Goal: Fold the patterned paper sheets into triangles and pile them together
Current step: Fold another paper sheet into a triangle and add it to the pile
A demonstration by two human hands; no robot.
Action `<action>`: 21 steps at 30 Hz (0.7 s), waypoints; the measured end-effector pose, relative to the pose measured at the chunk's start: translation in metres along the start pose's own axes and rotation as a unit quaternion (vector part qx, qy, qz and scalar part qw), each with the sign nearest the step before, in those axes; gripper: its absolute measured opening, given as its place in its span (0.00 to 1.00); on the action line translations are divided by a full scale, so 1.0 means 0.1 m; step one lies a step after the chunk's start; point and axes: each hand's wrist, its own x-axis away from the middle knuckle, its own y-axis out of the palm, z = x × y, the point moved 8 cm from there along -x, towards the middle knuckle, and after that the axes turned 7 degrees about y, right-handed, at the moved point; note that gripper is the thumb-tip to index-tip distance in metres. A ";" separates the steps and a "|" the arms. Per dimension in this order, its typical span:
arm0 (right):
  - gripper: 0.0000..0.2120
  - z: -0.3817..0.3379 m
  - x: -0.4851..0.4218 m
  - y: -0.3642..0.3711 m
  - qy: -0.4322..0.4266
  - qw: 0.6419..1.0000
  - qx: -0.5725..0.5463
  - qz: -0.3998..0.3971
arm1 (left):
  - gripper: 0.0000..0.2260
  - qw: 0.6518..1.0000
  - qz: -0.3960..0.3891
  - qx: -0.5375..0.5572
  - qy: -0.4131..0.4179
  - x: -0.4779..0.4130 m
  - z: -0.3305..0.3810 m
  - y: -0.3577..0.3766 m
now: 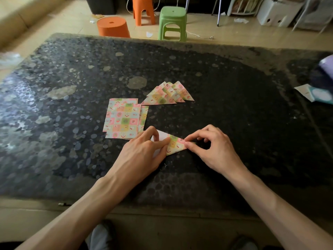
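Note:
A patterned paper sheet (pixel 175 144) lies partly folded on the dark table (pixel 234 109), its white underside showing at the upper left. My left hand (pixel 142 150) presses straight fingers on its left half. My right hand (pixel 212 147) pinches the sheet's right corner between thumb and forefinger. A stack of flat unfolded patterned sheets (pixel 123 119) lies just left of and behind my left hand. Several folded triangles (pixel 169 94) overlap in a pile farther back, near the table's middle.
At the table's right edge lie a white and teal packet (pixel 315 93) and a purple object (pixel 327 65). Beyond the far edge stand two orange stools (pixel 112 27) and a green stool (pixel 173 22) on the tiled floor.

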 end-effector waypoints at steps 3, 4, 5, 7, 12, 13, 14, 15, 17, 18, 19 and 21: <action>0.08 0.00 -0.01 0.00 0.004 1.000 -0.005 -0.001 | 0.19 1.000 0.000 0.001 -0.001 0.00 0.00 0.00; 0.08 -0.01 -0.01 0.00 0.002 1.000 -0.005 -0.001 | 0.19 1.000 0.000 0.001 -0.001 0.00 0.00 0.01; 0.07 -0.02 -0.01 0.01 -0.001 1.000 -0.005 -0.004 | 0.19 1.000 0.000 0.002 -0.001 0.00 0.00 0.01; 0.07 -0.03 0.01 0.03 -0.008 1.000 -0.002 -0.012 | 0.19 1.000 -0.002 0.000 -0.002 0.00 0.00 0.01; 0.07 -0.06 0.02 0.04 -0.008 0.999 0.020 -0.025 | 0.19 1.000 -0.003 -0.001 -0.002 0.00 -0.01 0.01; 0.07 -0.06 0.02 0.04 -0.007 0.999 0.021 -0.025 | 0.19 1.000 -0.002 -0.001 -0.002 0.00 0.00 0.01; 0.07 -0.07 0.02 0.04 -0.006 0.999 0.021 -0.024 | 0.19 1.000 0.000 -0.001 -0.001 0.00 0.00 0.01; 0.07 -0.07 0.02 0.04 -0.006 1.000 0.021 -0.022 | 0.19 1.000 0.001 -0.001 0.000 0.00 0.00 0.01; 0.07 -0.08 0.03 0.04 -0.004 1.000 0.020 -0.021 | 0.19 1.000 0.000 -0.003 -0.001 0.00 0.00 0.01; 0.07 -0.09 0.03 0.03 -0.002 1.000 0.022 -0.023 | 0.19 1.000 -0.001 -0.003 -0.002 0.00 0.00 0.01; 0.07 -0.09 0.03 0.03 0.000 0.999 0.023 -0.024 | 0.19 1.000 -0.002 -0.005 -0.002 0.00 0.00 0.01; 0.06 -0.09 0.04 0.02 0.002 1.000 0.020 -0.018 | 0.19 1.000 0.000 -0.005 0.001 0.00 0.00 0.01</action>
